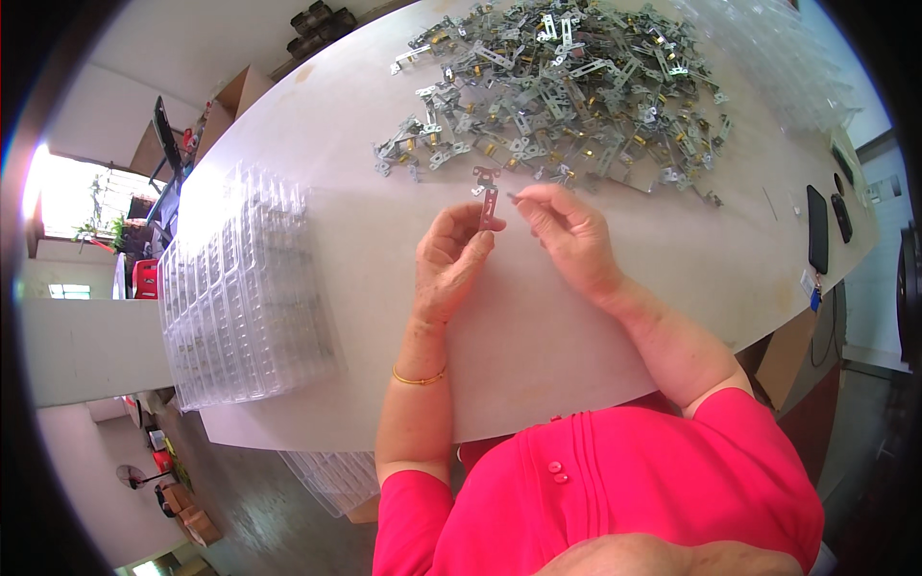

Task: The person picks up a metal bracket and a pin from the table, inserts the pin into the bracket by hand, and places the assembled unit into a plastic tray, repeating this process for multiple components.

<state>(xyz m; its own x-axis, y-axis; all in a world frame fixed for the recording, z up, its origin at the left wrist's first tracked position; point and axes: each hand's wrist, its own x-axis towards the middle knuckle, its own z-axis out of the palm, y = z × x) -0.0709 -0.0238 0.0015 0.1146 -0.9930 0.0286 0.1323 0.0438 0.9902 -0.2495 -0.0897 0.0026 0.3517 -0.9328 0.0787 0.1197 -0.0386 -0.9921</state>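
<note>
Just above the middle of the white bench point(317, 125), the person's two bare hands meet over a small metal part. The left hand point(449, 257) is closed on a narrow slotted metal bracket point(488, 200), pinching its lower end between thumb and fingers so that the piece stands nearly upright above the fingertips, its wider notched head on top. The right hand point(567, 230) is just beside it, thumb and forefinger pressed together on something very small and thin at the tips point(516, 198); it looks like a pin or screw, though it is too small to tell which. That tiny piece points toward the bracket and sits close to it; whether they touch cannot be made out.

Behind the hands, toward the far edge of the bench, lies a broad heap of metal brackets point(567, 86), grey with some brass-coloured bits mixed in, spread loosely and overlapping. The nearest loose pieces of the heap lie just beyond the held bracket.

On the person's left stands a stack of clear plastic trays point(245, 288) with rows of small compartments, near the bench's edge. At the right end of the bench lie two dark flat objects point(817, 228), one long and one shorter, well apart from the hands. A thin gold bangle point(419, 379) circles the left wrist, and the person wears a pink short-sleeved top point(624, 480).
</note>
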